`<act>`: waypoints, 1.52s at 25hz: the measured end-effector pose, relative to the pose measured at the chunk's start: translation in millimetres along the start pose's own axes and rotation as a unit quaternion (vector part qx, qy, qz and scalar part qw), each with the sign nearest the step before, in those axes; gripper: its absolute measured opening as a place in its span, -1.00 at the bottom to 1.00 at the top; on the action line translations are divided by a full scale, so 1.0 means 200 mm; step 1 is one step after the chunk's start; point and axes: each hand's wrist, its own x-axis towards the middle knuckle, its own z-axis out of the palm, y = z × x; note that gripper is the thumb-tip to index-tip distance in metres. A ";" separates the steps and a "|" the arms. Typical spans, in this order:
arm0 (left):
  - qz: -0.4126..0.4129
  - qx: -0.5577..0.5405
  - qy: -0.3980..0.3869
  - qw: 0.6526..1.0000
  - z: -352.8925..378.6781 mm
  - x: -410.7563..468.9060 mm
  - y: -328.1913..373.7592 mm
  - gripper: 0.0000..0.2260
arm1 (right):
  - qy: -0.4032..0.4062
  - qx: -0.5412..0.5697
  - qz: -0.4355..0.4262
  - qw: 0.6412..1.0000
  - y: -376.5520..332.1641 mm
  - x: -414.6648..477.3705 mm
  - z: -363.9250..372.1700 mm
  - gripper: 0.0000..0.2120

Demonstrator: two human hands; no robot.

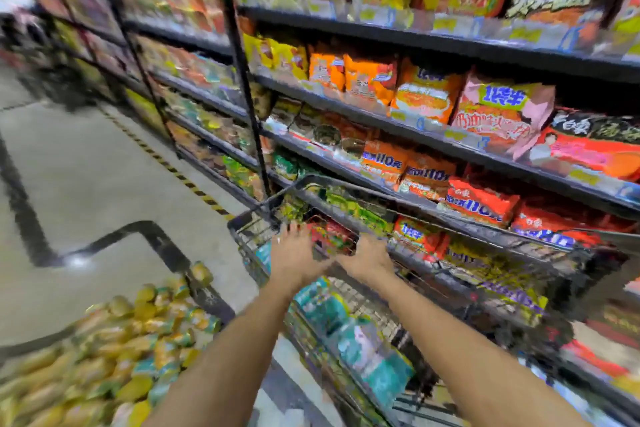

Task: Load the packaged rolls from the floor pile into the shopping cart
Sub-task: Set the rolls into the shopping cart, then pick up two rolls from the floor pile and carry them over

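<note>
Left hand [294,253] and right hand [370,256] hold a pack [332,239] over the cart [313,178]; fingers' curl cannot be told. Best lowered flat, clear of rim. Pile [114,340] lies on the floor [86,166].

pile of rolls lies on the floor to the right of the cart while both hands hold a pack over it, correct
Not quite. In the head view the pile lies on the floor to the left of the cart, not the right. The left hand and right hand do hold a pack over it, though blur hides each grip.
</note>
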 end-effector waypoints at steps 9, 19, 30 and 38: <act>-0.280 -0.021 0.085 0.956 -0.07 -0.92 -1.20 -0.10 | -0.065 -0.087 -0.363 0.925 -0.91 -0.51 0.53 -0.33; -0.457 -0.126 0.014 0.880 0.45 -1.71 -1.82 -0.08 | -0.225 -0.207 -0.390 0.869 -1.20 -0.94 1.45 -0.38; -0.492 -0.208 -0.059 0.843 1.80 -1.79 -2.20 -0.11 | -0.275 -0.414 -0.425 0.756 -0.83 -0.64 2.72 -0.29; -0.540 -0.242 -0.053 0.804 2.99 -1.83 -2.15 -0.10 | -0.295 -0.458 -0.474 0.692 -0.10 -0.27 3.80 -0.12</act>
